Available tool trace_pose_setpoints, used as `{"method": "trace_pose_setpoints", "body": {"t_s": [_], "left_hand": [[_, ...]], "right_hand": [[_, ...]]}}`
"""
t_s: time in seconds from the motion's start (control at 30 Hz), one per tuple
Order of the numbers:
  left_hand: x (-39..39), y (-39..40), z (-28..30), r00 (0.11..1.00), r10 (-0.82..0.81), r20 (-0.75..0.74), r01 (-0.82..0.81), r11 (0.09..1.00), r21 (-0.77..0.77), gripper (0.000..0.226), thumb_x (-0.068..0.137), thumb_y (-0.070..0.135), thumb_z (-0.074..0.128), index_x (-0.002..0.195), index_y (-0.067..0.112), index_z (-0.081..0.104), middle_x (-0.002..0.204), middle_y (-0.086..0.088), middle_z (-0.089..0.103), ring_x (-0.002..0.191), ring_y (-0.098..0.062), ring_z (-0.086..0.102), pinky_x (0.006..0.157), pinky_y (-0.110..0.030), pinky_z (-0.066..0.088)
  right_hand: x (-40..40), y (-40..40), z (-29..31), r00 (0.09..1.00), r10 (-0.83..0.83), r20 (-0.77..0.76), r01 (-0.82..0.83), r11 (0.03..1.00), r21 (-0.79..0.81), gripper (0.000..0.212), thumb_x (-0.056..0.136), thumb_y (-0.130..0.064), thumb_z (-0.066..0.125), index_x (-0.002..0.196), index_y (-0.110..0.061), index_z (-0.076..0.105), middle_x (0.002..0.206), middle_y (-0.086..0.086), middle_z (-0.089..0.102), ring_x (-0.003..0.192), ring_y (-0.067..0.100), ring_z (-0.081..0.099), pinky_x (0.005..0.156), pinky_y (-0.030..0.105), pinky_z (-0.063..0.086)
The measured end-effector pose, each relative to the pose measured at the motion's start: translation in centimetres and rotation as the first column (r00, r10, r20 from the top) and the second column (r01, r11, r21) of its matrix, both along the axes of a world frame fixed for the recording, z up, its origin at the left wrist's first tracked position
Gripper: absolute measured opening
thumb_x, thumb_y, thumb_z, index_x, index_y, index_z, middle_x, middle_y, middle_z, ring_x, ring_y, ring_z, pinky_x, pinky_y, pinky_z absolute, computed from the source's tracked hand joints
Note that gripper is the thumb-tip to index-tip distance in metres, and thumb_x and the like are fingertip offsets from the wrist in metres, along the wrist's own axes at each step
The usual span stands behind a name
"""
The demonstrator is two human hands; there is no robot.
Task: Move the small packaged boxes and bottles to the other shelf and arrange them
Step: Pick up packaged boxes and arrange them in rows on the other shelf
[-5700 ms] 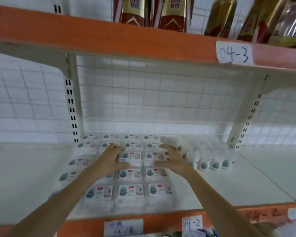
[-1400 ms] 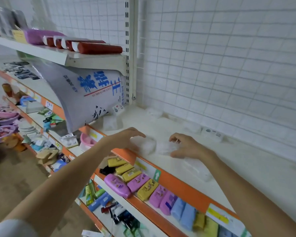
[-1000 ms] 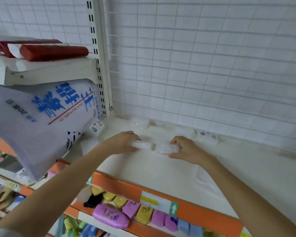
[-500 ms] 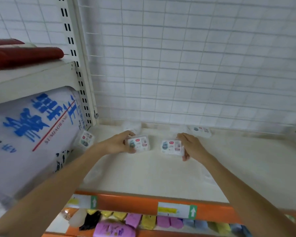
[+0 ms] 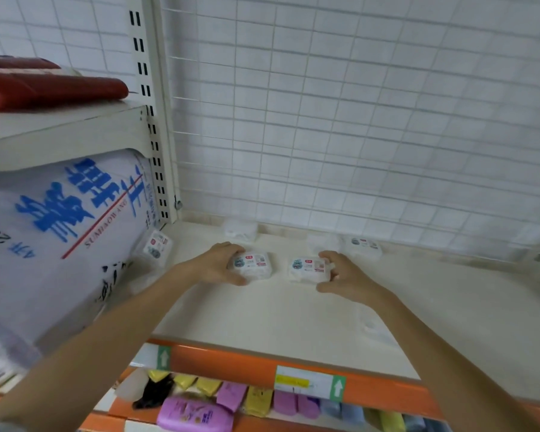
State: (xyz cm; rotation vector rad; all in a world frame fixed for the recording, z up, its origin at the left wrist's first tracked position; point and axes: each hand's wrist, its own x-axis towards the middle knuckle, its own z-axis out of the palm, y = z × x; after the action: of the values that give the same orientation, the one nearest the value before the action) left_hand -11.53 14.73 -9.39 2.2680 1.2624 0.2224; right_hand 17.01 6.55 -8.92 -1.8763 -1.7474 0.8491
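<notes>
Small boxes in clear wrap are being set down on the pale shelf [image 5: 293, 313], out in the middle of it and a little way in front of the wire grid wall [image 5: 356, 120]. One box [image 5: 254, 265] is gripped by the left hand [image 5: 214, 268], with the fingers curled over its far edge and the thumb at its near edge. Another box [image 5: 307, 269] is gripped the same way by the right hand [image 5: 345, 280]. The two boxes are near each other but not touching, and both have their labels facing up. To do this step well, each box should be laid flat, its edges lined up with the box next to it, and then pushed in snug so that a neat row is made; the fingers should be let go only when the box is resting on the shelf. Five more boxes can be counted: one leaning box [image 5: 156, 246] against the big white sack [image 5: 60, 238] at the left, one blurry box [image 5: 240, 230] at the back, two more at the back right [image 5: 323, 243] [image 5: 363, 246], and one flat pale box [image 5: 373, 327] near the front, under the right arm. That makes seven boxes that can be seen. No bottles can be seen on this shelf.
</notes>
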Motion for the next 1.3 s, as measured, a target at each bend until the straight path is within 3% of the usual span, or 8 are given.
{"method": "trace_pose_setpoints", "body": {"t_s": [0.2, 0.4, 0.6, 0.73, 0.93, 1.07, 1.13, 1.3], "left_hand": [[0.2, -0.7, -0.4, 0.999, 0.036, 0.019, -0.037, 0.998, 0.044, 0.070, 0.072, 0.039, 0.071, 0.130, 0.010, 0.042, 0.119, -0.005, 0.038, 0.108, -0.017, 0.040, 0.084, -0.021, 0.034], [0.7, -1.7, -0.9, 0.975, 0.067, 0.210, -0.107, 0.977, 0.183, 0.076, 0.070, 0.024, 0.078, 0.133, 0.007, 0.040, 0.132, -0.010, 0.040, 0.122, -0.026, 0.038, 0.104, -0.031, 0.033], [3.9, -2.8, -0.3, 0.889, -0.231, 0.396, 0.122, 0.952, 0.281, 0.071, 0.060, 0.020, 0.081, 0.123, 0.005, 0.050, 0.113, -0.004, 0.039, 0.110, -0.018, 0.043, 0.096, -0.018, 0.036], [9.5, -5.2, 0.6, 0.761, -0.406, 0.506, 0.289, 0.910, 0.296, 0.068, 0.058, 0.028, 0.080, 0.118, 0.018, 0.049, 0.107, 0.008, 0.036, 0.104, 0.002, 0.039, 0.091, -0.001, 0.032], [18.9, -10.5, 1.2, 0.628, -0.580, 0.519, 0.525, 0.808, 0.268, 0.069, 0.055, 0.042, 0.071, 0.117, 0.026, 0.044, 0.108, 0.017, 0.035, 0.101, 0.017, 0.038, 0.086, 0.004, 0.030], [23.9, -14.9, 0.7, 0.568, -0.666, 0.483, 0.613, 0.734, 0.292, 0.065, 0.051, 0.064, 0.058, 0.109, 0.040, 0.043, 0.107, 0.015, 0.040, 0.103, -0.005, 0.038, 0.080, -0.006, 0.033], [26.3, -17.2, 0.4, 0.524, -0.698, 0.487, 0.652, 0.697, 0.298, 0.057, 0.051, 0.065, 0.057, 0.102, 0.046, 0.042, 0.107, 0.022, 0.038, 0.103, -0.009, 0.039, 0.076, -0.002, 0.034], [31.8, -22.8, -0.1, 0.484, -0.715, 0.505, 0.719, 0.654, 0.237, 0.060, 0.049, 0.061, 0.059, 0.104, 0.042, 0.044, 0.107, 0.008, 0.045, 0.104, -0.012, 0.044, 0.081, -0.004, 0.037]], "right_hand": [[-0.7, -0.7, -0.1, 0.999, -0.014, 0.032, 0.014, 1.000, 0.017, 0.068, 0.073, -0.021, 0.076, 0.131, -0.019, 0.041, 0.123, 0.004, 0.049, 0.088, 0.011, 0.053, 0.066, 0.016, 0.041], [-1.3, -2.4, 1.7, 0.982, -0.092, 0.165, 0.061, 0.981, 0.183, 0.069, 0.071, -0.018, 0.076, 0.131, -0.014, 0.042, 0.124, 0.002, 0.041, 0.120, 0.018, 0.036, 0.098, 0.028, 0.034], [1.2, -9.2, 3.3, 0.945, -0.317, 0.077, 0.266, 0.885, 0.381, 0.069, 0.065, -0.007, 0.076, 0.127, -0.016, 0.047, 0.115, -0.008, 0.038, 0.115, 0.016, 0.037, 0.101, 0.032, 0.037], [4.6, -17.4, 3.4, 0.849, -0.523, 0.071, 0.438, 0.773, 0.460, 0.065, 0.063, 0.000, 0.076, 0.122, -0.012, 0.052, 0.111, -0.007, 0.042, 0.106, 0.018, 0.044, 0.091, 0.029, 0.041], [7.7, -30.5, 3.0, 0.663, -0.745, 0.075, 0.628, 0.608, 0.486, 0.063, 0.062, -0.003, 0.078, 0.120, -0.008, 0.052, 0.108, -0.002, 0.046, 0.097, 0.017, 0.045, 0.080, 0.022, 0.037], [8.8, -37.8, 2.2, 0.559, -0.829, 0.022, 0.730, 0.504, 0.462, 0.064, 0.063, 0.004, 0.075, 0.120, -0.009, 0.050, 0.111, 0.001, 0.049, 0.102, 0.018, 0.049, 0.083, 0.026, 0.042], [9.3, -40.9, 1.7, 0.517, -0.856, -0.004, 0.767, 0.461, 0.448, 0.064, 0.062, 0.004, 0.076, 0.118, -0.014, 0.050, 0.112, 0.003, 0.051, 0.101, 0.016, 0.051, 0.079, 0.014, 0.042], [11.3, -47.3, 0.8, 0.449, -0.892, -0.051, 0.801, 0.376, 0.465, 0.064, 0.052, -0.013, 0.074, 0.110, -0.031, 0.053, 0.104, -0.002, 0.059, 0.093, -0.010, 0.052, 0.072, 0.002, 0.036]]}}
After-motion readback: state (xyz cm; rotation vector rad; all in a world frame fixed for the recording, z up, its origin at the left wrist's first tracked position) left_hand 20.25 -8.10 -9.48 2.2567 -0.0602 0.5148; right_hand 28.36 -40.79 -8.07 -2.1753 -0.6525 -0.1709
